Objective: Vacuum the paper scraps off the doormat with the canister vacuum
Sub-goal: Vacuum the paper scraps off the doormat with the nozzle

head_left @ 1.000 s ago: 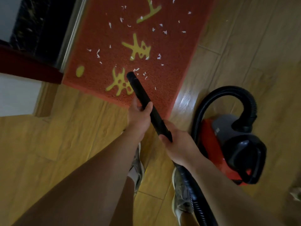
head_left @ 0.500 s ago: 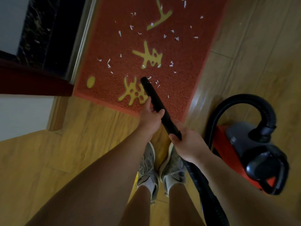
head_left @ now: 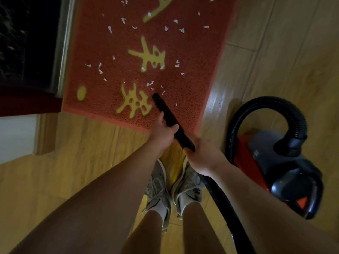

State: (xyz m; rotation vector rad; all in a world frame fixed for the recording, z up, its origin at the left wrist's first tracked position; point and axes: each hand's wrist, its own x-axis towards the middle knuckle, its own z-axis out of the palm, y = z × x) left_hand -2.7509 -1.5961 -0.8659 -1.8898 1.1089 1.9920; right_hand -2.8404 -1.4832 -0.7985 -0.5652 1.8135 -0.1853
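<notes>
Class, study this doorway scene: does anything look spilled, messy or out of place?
Yes. White paper scraps lie scattered across the red doormat, litter that does not belong there. Nothing else stands out: the canister vacuum sits upright on the wooden floor beside the mat.

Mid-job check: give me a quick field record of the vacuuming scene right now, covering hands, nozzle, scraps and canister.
left hand: gripping the black tube, forward of the right
right hand: gripping the tube's rear end, where the hose joins
black tube: tip over the doormat's near right part
doormat: red with yellow characters
paper scraps: many still on the mat, nearest just beyond the tip
canister vacuum: on the wood floor, to the person's right
</notes>
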